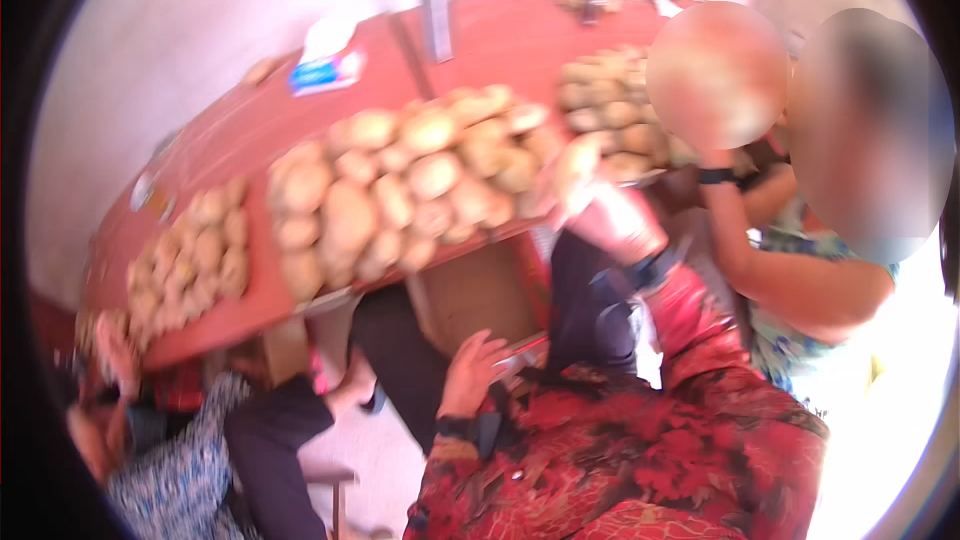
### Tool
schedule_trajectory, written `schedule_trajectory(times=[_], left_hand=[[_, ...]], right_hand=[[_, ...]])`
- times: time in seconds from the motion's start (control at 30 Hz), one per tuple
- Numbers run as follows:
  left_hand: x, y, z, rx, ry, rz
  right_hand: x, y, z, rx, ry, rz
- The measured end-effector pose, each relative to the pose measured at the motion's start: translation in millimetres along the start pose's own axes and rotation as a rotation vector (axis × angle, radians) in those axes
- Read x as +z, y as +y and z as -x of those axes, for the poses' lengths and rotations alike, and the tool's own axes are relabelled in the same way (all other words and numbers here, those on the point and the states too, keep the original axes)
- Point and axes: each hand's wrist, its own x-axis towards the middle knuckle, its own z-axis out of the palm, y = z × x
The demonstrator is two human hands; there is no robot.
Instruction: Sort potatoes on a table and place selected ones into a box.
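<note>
Before me a large heap of tan, potato-like tubers (394,199) lies along the near side of the red table (495,37). My right hand (589,191) reaches to the heap's right end. Motion blur hides whether its fingers hold a tuber. Lower down, my left hand (471,369) is over my lap, fingers stretched toward a thin item with a red and silvery edge (525,351); contact is unclear. A brown open box (480,292) sits below the table edge, between my knees.
Smaller tuber piles lie left (191,262) and right (615,105). A tissue pack (326,67) and tall flask (436,11) stand farther back. A co-worker's arm (795,285) is at my right; another person's hand (116,349) shows at far left. A stool (337,499) stands below left.
</note>
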Motion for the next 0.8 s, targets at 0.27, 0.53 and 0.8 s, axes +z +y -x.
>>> schedule_trajectory(times=[0.27, 0.53, 0.8], left_hand=[[0.0, -7.0, -15.5, -0.090, 0.166, -0.051], [7.0, -8.6, -12.8, 0.023, -0.089, 0.112], [-14.8, -15.8, -5.9, 0.257, 0.059, -0.310]], right_hand=[[5.1, 137.6, 82.6, 0.607, 0.182, 0.318], [51.8, 152.5, 87.4, 0.340, -0.250, 1.270], [69.1, 148.2, 85.5, 0.232, -0.339, 1.436]])
